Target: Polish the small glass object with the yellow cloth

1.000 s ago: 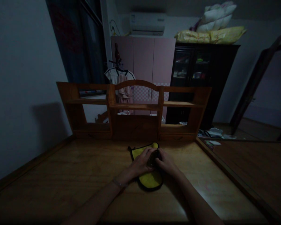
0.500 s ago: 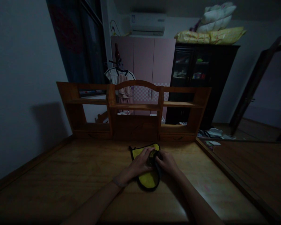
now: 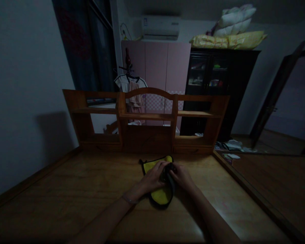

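Observation:
A yellow cloth (image 3: 160,196) with black edging and a grey underside lies on the wooden desktop (image 3: 96,183), partly folded up at its right side. Over its middle, my left hand (image 3: 154,176) curls round a small dark, glossy object (image 3: 164,173); its kind is too dim to make out. My right hand (image 3: 181,174) meets it from the other side, thumb and fingers pinched on the raised fold of the cloth against the dark object. The fingers of both hands hide much of that object.
Along the back of the desktop stands a low wooden shelf unit (image 3: 147,116) with open compartments. A raised wooden edge (image 3: 246,189) runs down the right side. The white wall (image 3: 27,101) is at the left; a pink wardrobe (image 3: 156,67) and a black cabinet (image 3: 240,78) stand behind.
The dark object has turned slightly between my hands, and less of its shiny face shows. Both hands stay at nearly the same spot on the cloth.

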`<action>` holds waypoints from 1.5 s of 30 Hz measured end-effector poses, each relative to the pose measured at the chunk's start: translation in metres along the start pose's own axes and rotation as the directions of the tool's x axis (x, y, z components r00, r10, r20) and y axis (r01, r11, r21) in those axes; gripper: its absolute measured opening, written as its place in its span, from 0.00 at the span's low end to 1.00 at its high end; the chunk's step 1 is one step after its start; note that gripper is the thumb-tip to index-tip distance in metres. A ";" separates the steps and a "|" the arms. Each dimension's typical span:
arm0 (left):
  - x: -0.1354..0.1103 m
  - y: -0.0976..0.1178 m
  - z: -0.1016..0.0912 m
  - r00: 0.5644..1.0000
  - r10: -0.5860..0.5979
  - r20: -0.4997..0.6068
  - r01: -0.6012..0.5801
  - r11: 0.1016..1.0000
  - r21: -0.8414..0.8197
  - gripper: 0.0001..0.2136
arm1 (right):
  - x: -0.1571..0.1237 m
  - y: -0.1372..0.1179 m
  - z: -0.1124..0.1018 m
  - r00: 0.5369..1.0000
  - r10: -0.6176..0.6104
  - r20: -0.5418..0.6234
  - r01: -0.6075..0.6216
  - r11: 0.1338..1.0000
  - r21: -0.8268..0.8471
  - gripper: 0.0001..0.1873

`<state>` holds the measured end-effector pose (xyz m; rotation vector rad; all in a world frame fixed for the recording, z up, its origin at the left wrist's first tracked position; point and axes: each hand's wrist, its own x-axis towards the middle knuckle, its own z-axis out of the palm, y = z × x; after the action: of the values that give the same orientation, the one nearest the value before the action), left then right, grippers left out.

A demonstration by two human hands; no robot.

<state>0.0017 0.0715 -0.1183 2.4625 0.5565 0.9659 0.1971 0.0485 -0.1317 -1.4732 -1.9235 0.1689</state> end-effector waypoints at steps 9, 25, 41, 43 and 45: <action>-0.001 -0.002 0.000 0.999 -0.018 -0.036 0.017 1.000 -0.005 0.40 | -0.001 0.003 0.002 0.998 0.045 0.035 -0.042 0.997 -0.072 0.10; 0.001 0.008 -0.003 1.000 0.001 0.000 -0.001 1.000 0.000 0.38 | -0.003 0.004 -0.004 0.996 -0.052 0.068 0.037 0.979 0.203 0.20; 0.001 0.005 -0.001 1.000 -0.001 -0.012 0.001 1.000 -0.002 0.38 | 0.001 0.005 -0.001 0.999 0.020 0.038 -0.019 0.999 -0.039 0.07; 0.001 0.004 0.000 1.000 -0.015 -0.019 0.015 1.000 -0.006 0.38 | 0.001 0.005 -0.002 0.998 0.039 0.042 -0.035 0.997 -0.073 0.08; 0.000 0.002 0.000 1.000 -0.016 -0.024 0.016 1.000 -0.015 0.38 | 0.000 0.004 -0.003 0.998 0.048 0.040 -0.044 0.995 -0.095 0.09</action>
<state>0.0024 0.0694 -0.1172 2.4329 0.5743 0.9917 0.2020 0.0494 -0.1317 -1.5882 -1.9558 0.1327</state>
